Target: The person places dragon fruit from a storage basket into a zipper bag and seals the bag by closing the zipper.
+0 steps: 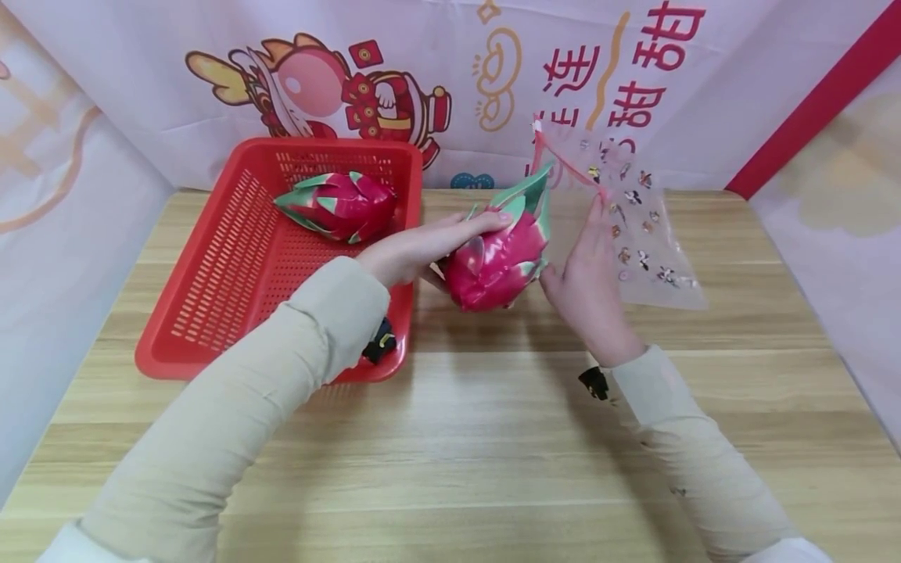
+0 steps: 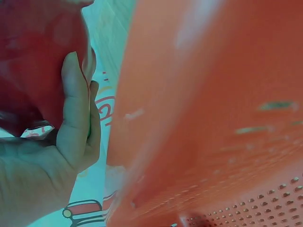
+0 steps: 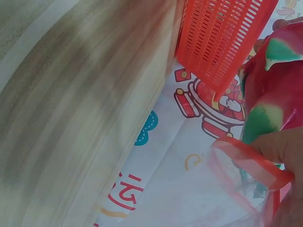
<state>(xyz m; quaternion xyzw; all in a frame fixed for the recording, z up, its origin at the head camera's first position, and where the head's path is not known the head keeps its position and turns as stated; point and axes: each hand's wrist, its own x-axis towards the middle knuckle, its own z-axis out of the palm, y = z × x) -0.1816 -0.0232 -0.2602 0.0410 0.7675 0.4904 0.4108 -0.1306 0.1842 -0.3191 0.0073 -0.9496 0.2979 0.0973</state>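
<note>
My left hand (image 1: 439, 242) grips a pink dragon fruit (image 1: 493, 270) with green leaf tips, holding it over the table just right of the basket. In the left wrist view its fingers (image 2: 75, 109) curl against the red skin. My right hand (image 1: 587, 285) pinches the pink-edged mouth of a clear zip bag (image 1: 651, 234) printed with small cartoon figures. The right wrist view shows the bag's pink rim (image 3: 251, 161) gaping beside the fruit's green leaves. A second dragon fruit (image 1: 345, 205) lies in the red plastic basket (image 1: 151, 344).
The basket's right wall stands close to my left forearm. A wooden table (image 1: 479, 453) lies beneath everything. At the back hangs a white printed cloth (image 1: 464, 47) with a cartoon figure and red characters. Dark wrist devices (image 1: 594, 383) show under both sleeves.
</note>
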